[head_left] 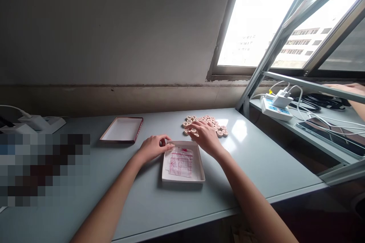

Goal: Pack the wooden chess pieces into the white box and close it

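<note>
A shallow white cardboard box (184, 180) lies on the grey table, with a folded sheet printed with a red-lined board (182, 163) inside it. My left hand (152, 148) grips the box's far left corner, thumb over the rim and fingers curled outside. Just behind the box, round wooden Chinese chess pieces (221, 130) lie in a loose cluster, their tops marked with characters. My right hand (205, 134) is over the near left part of this cluster, fingers stretched out and touching pieces. The hand covers some of them, and I see no piece lifted in its fingers.
A box lid (121, 131) with dark red sides lies inside up at the left. Plugs and a power strip (54, 123) stand at the left edge. On the right, a metal frame (256, 79) borders a shelf with another power strip (276, 108), cables and someone's arm (353, 91).
</note>
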